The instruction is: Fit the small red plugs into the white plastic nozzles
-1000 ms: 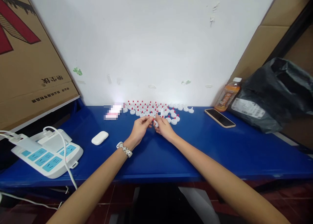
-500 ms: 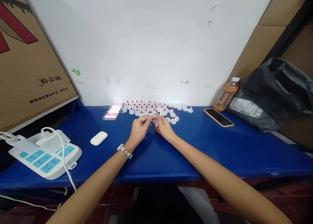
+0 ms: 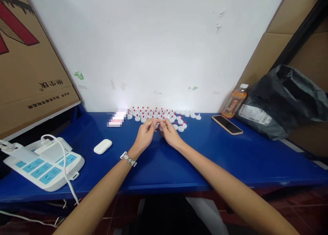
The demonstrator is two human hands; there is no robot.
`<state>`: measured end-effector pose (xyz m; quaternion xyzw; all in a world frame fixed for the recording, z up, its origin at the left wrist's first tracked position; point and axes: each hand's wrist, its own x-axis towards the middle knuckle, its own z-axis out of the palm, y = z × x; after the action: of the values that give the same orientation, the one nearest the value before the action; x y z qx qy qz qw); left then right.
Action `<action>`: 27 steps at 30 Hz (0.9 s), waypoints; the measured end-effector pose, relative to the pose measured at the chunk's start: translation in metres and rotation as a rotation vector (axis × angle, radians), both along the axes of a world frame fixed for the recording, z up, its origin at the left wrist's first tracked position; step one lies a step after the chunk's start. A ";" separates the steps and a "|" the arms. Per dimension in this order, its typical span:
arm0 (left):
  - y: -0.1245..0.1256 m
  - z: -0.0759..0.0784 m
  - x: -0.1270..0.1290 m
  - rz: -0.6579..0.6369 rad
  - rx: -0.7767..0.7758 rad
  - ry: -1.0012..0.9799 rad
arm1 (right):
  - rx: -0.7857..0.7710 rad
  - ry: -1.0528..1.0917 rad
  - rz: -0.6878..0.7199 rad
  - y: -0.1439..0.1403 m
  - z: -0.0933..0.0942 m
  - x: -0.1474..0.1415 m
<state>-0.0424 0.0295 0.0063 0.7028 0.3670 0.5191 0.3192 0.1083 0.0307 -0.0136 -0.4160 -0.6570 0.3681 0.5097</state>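
Observation:
Both my hands meet in front of a cluster of white nozzle caps with red tips (image 3: 143,119) by the wall. My left hand (image 3: 145,135) is closed in a pinch; what its fingertips hold is too small to make out. My right hand (image 3: 171,134) curls its fingers around a white nozzle cap (image 3: 161,128), mostly hidden, just below the touching fingertips. More red-tipped caps (image 3: 181,128) stand to the right of my right hand. Farther back right are several white caps without red tips (image 3: 198,117).
On the blue table (image 3: 164,170) lie a white earbud case (image 3: 103,146), a power strip (image 3: 46,171) with cables and a blurred-out item (image 3: 118,118). To the right are a phone (image 3: 227,125), a drink bottle (image 3: 234,101) and a black plastic bag (image 3: 279,101). Cardboard (image 3: 33,64) stands at left.
My right hand's fingers have come in against my left fingertips, and the white piece that stuck up at my right fingers is now covered. The view has shifted slightly.

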 end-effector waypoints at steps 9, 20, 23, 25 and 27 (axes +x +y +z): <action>0.001 0.001 -0.015 0.180 0.017 0.305 | 0.346 -0.536 -0.114 -0.005 0.003 0.011; 0.002 -0.011 -0.017 0.011 -0.061 0.548 | 0.094 -0.414 0.033 0.000 -0.002 0.027; 0.006 -0.015 -0.013 -0.013 -0.061 0.527 | 0.080 -0.383 0.010 0.003 -0.004 0.029; 0.010 -0.017 -0.007 -0.019 -0.042 0.523 | 0.091 -0.417 -0.053 0.004 -0.004 0.029; 0.014 -0.019 0.000 -0.019 0.004 0.539 | 0.079 -0.468 -0.140 0.003 -0.001 0.029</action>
<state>-0.0421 0.0438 -0.0132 0.8198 0.4311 0.3107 0.2136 0.1376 0.0338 -0.0148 -0.5140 -0.7407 0.1997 0.3838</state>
